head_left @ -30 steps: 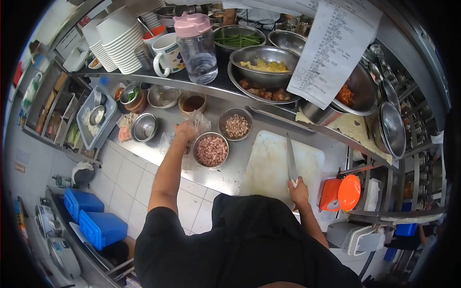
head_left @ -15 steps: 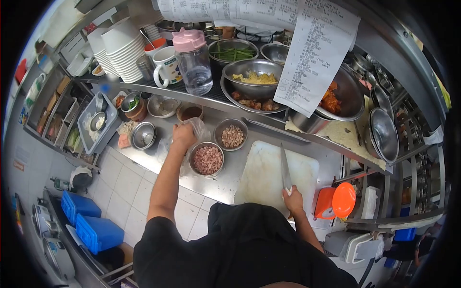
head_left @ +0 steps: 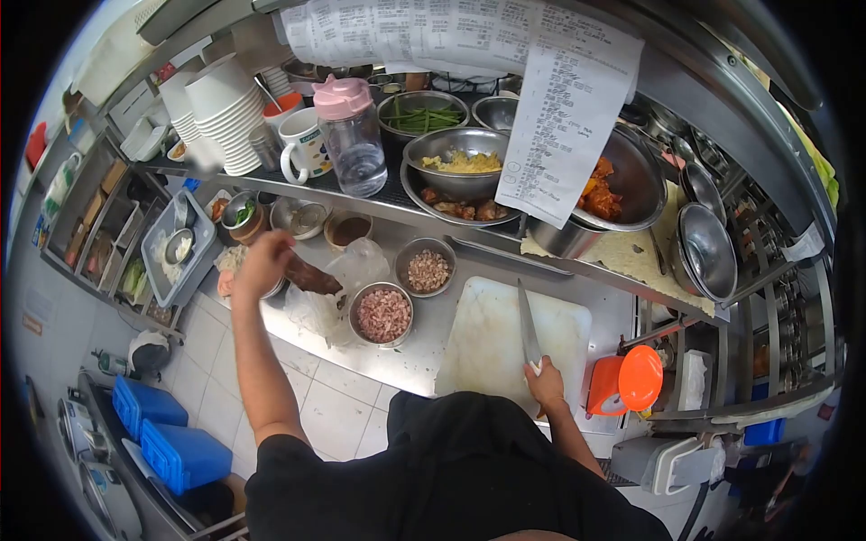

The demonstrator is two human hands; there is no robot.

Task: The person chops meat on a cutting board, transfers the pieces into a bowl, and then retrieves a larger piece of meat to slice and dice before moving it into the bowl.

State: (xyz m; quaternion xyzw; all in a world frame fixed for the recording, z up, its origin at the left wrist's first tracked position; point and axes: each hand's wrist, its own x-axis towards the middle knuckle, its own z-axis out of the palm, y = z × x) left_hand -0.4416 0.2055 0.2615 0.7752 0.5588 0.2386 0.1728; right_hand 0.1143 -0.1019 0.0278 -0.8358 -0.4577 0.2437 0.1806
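My left hand is closed on one end of a dark reddish-brown strip of meat, blurred a little, above a crumpled clear plastic bag. Beside the bag stands a steel bowl of diced pink meat, with a bowl of paler diced meat behind it. In my right hand is the handle of a kitchen knife. Its blade points away from me over the white cutting board, which has wet-looking stains.
An orange scale is right of the board. The shelf above holds a pink-lidded jug, a mug and several food bowls. A long paper receipt hangs down in front. A grey tub sits at the counter's left end.
My left hand has moved left from the plastic bag, and the dark strip of meat now shows in it. My right hand keeps the knife over the board.
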